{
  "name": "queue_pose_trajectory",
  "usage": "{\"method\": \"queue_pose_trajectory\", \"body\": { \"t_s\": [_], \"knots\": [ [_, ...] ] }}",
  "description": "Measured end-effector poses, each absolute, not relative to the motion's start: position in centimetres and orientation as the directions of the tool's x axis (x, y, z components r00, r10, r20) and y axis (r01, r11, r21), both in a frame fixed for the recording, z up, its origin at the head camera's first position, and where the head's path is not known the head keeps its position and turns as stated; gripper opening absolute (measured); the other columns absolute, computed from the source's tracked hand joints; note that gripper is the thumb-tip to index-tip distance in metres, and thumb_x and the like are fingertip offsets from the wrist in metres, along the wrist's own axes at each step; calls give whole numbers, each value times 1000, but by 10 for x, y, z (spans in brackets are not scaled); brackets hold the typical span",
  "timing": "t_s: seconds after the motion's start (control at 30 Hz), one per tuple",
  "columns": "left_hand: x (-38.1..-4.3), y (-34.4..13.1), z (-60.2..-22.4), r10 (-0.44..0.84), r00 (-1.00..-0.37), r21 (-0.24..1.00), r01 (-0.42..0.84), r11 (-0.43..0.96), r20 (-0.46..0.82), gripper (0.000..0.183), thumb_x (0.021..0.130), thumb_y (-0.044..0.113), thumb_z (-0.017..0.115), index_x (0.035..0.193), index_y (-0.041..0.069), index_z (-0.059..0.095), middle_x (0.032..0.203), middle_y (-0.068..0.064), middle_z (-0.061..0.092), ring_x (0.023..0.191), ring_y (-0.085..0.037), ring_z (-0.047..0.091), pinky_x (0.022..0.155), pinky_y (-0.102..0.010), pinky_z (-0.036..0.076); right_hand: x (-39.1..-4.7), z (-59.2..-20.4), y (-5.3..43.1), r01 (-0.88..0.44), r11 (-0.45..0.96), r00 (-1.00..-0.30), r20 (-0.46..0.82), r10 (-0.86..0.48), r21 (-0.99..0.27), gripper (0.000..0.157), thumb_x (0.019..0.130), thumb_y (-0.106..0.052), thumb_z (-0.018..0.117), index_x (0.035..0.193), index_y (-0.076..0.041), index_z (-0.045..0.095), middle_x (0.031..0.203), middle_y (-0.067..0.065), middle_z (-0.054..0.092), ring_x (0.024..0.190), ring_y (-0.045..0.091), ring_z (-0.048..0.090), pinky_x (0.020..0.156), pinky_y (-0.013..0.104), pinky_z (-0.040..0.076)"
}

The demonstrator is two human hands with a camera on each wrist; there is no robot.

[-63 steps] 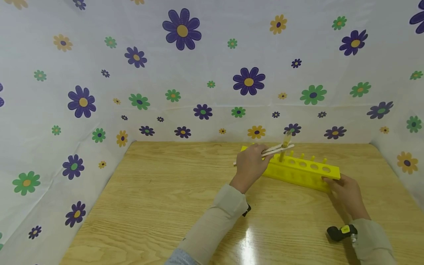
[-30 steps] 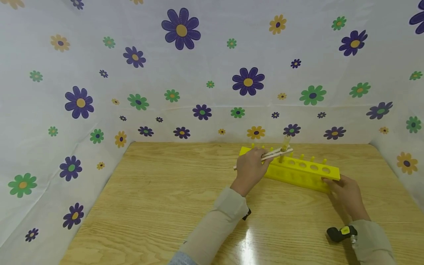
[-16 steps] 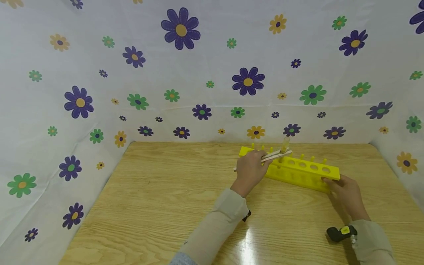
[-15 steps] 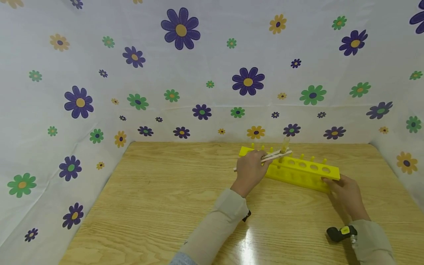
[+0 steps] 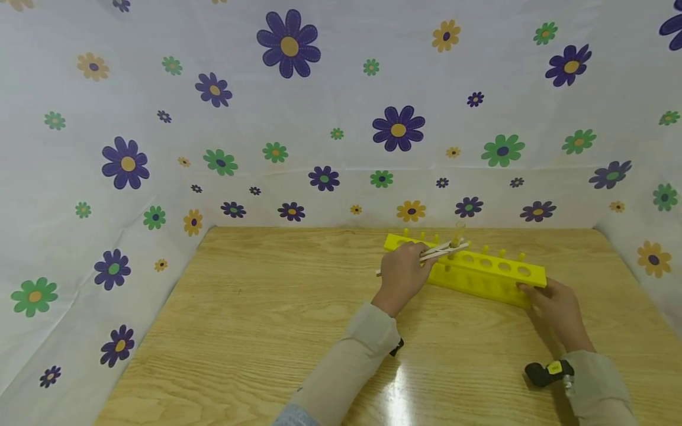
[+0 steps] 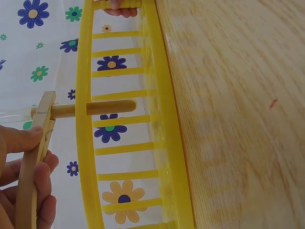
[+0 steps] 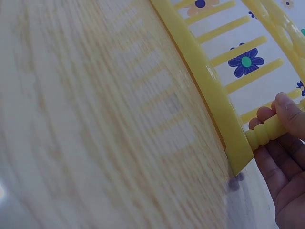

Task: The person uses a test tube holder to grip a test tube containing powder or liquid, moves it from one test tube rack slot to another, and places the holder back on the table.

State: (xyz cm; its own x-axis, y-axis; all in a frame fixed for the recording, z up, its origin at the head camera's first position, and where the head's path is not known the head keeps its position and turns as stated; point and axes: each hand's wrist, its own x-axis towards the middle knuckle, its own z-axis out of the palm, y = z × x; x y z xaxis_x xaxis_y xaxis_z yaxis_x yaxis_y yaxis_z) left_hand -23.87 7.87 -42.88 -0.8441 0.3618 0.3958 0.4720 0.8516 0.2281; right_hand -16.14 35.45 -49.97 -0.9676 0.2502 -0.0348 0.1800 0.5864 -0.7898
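Observation:
My left hand grips a wooden test tube holder, with the thumb on one side and curled fingers on the other. The holder's jaws clasp a glass test tube containing brownish-yellow liquid. This tube passes through a hole in the top plate of a yellow plastic test tube rack; in the left wrist view its rounded bottom hangs above the base plate. At the rack's right end, my right hand holds the ridged end post between thumb and fingers.
The rack stands slantwise on a wood-grain table, near its back edge. Other rack holes to the right of the tube are vacant, and short pegs line its far side. A white flower-printed cloth rises behind and along both sides.
The test tube has sunk lower through the rack's hole, as my left hand and the holder came down slightly. My right hand has stayed on the rack's end.

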Motion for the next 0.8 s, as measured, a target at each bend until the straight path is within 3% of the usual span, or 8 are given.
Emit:
{"method": "queue_pose_trajectory", "body": {
  "t_s": [0.8],
  "knots": [
    [-240, 78, -432, 361, -845, 230, 471, 852, 395, 29, 85, 43, 66, 103, 20, 73, 83, 5, 71, 52, -4, 56, 39, -15, 30, -162, -500, 355, 183, 594, -966, -32, 256, -783, 59, 97, -42, 46, 131, 6, 49, 136, 28, 47, 124, 44, 45, 98, 54, 40]
  ]
}}
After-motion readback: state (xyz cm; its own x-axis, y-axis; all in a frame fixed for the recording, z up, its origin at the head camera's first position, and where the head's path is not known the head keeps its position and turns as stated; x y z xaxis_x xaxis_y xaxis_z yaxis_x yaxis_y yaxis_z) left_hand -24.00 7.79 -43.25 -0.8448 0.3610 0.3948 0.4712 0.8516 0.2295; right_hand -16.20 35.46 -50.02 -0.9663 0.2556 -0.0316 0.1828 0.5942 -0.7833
